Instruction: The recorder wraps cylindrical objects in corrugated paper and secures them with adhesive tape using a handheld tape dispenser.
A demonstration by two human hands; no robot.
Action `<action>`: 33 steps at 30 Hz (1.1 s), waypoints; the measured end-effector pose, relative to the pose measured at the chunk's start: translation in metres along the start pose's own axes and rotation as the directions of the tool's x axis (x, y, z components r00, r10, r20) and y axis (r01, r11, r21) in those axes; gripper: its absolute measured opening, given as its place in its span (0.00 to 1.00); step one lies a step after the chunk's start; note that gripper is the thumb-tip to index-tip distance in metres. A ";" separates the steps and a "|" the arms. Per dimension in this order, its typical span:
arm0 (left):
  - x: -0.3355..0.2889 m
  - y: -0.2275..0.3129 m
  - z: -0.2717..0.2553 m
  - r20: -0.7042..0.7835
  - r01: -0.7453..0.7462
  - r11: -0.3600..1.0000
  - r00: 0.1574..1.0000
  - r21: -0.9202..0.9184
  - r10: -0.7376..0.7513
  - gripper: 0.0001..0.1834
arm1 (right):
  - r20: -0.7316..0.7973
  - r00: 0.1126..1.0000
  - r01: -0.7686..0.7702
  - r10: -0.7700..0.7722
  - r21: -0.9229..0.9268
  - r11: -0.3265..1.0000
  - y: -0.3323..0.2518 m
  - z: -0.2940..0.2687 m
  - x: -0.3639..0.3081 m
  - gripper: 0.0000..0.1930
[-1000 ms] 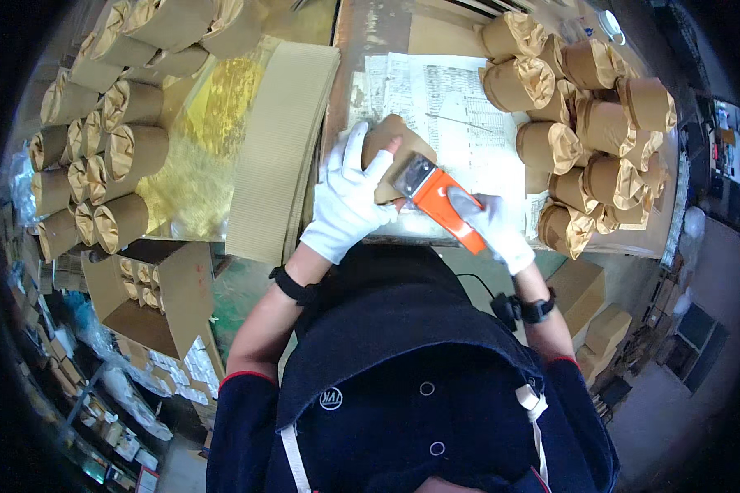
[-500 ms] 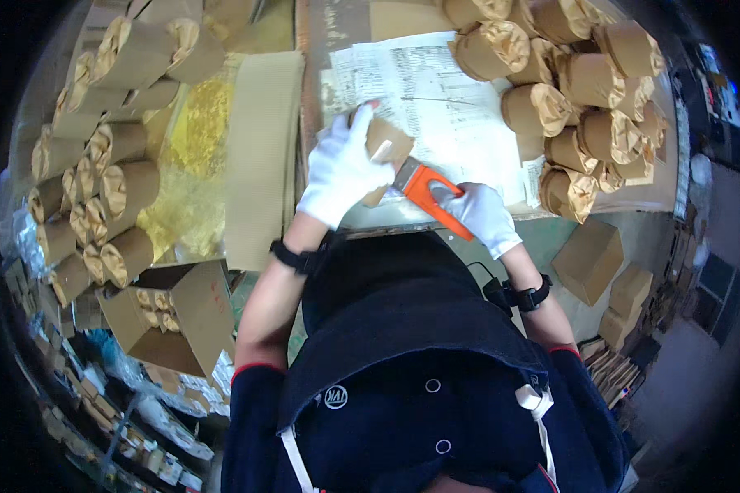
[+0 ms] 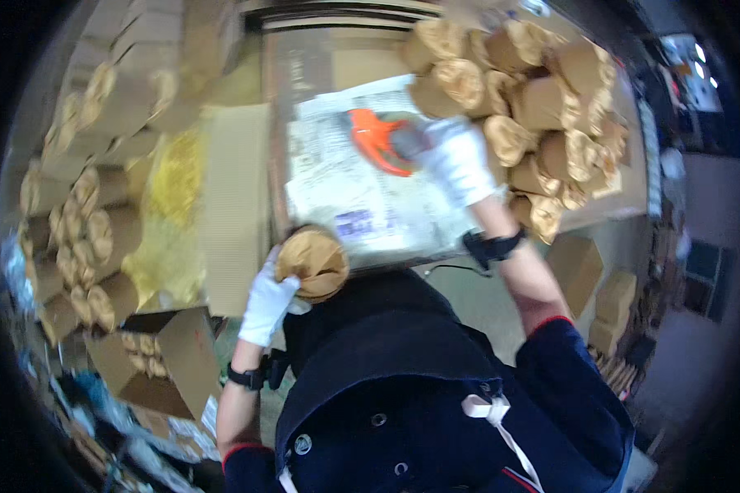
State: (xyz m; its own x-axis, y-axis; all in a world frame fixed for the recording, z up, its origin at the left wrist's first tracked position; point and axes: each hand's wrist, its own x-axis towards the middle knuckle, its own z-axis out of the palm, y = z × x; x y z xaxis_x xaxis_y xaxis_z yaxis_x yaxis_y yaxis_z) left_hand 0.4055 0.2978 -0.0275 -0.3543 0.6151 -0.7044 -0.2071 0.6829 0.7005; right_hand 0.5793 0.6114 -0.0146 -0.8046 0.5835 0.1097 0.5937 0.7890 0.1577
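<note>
My left hand (image 3: 269, 302), in a white glove, grips a short brown paper-wrapped roll (image 3: 312, 264) at the table's near edge. The roll's end, with its folded paper, faces up. Farther right and away over the table is my gloved right hand (image 3: 459, 160), smeared by motion. Its fingers reach onto the dark part of an orange tool (image 3: 375, 141), which looks like a tape dispenser. The tool is over white printed sheets (image 3: 321, 197); blur hides the exact grip.
Several brown paper-wrapped rolls (image 3: 543, 100) are stacked on the table's right side. More wrapped rolls (image 3: 111, 238) lie at the left, by yellowish film (image 3: 173, 222) and a cardboard sheet (image 3: 237, 205). An open carton (image 3: 181, 361) with rolls inside stands lower left. Cardboard boxes (image 3: 574, 275) stand lower right.
My left hand has brought the roll nearer to me and turned its end up. My right hand has carried the orange tool away from the roll, up and farther over the sheets. The view has shifted.
</note>
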 end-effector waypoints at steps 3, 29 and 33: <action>-0.014 -0.033 -0.021 0.031 0.042 0.951 0.999 -0.305 -0.034 0.30 | -0.118 0.984 -0.157 0.133 -0.222 0.962 0.074 -0.058 0.050 0.11; 0.007 -0.024 -0.042 -0.470 0.291 0.424 0.777 0.858 0.418 0.60 | 0.065 0.957 -0.289 0.284 0.336 0.896 0.458 -0.036 0.042 0.19; -0.015 -0.020 -0.056 -0.458 0.272 0.427 0.777 0.863 0.431 0.54 | -0.089 0.820 -0.274 0.566 0.807 0.523 0.324 -0.101 0.019 0.24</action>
State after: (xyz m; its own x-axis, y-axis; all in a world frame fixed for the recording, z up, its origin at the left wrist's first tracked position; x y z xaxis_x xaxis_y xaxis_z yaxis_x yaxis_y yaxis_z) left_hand 0.3635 0.2529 -0.0241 -0.7825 0.5919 -0.1932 0.6019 0.7985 0.0088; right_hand 0.7562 0.8590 0.1375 -0.3242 0.9078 0.2662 0.5357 0.4081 -0.7393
